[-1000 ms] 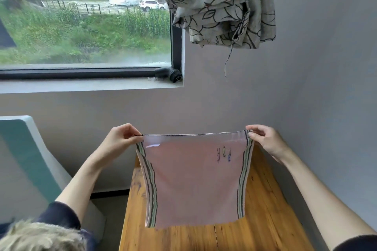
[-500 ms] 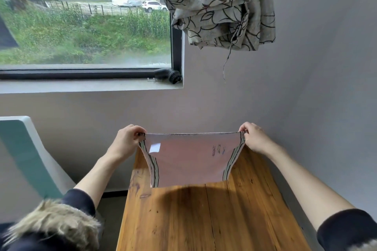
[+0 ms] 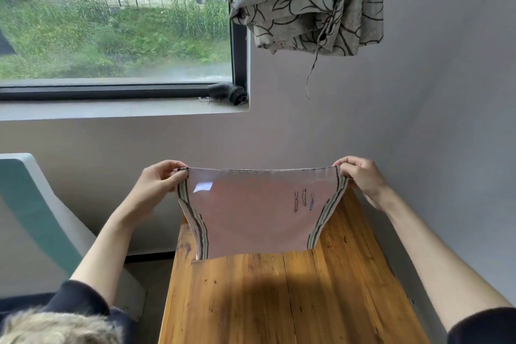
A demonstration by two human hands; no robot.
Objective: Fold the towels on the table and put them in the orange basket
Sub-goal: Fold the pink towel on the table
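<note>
While both hands — left hand [image 3: 156, 184], right hand [image 3: 360, 179] — pinch the pink towel's [image 3: 257, 212] top corners above the table [image 3: 279, 301], folding looks barely begun — no basket visible.

Single head view, close above the table's [image 3: 293, 301] near edge, facing forward and slightly down toward the far wall.

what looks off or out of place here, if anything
Nothing stands out. The pink towel hangs evenly between the left hand and right hand, its lower edge resting on the wooden table.
</note>
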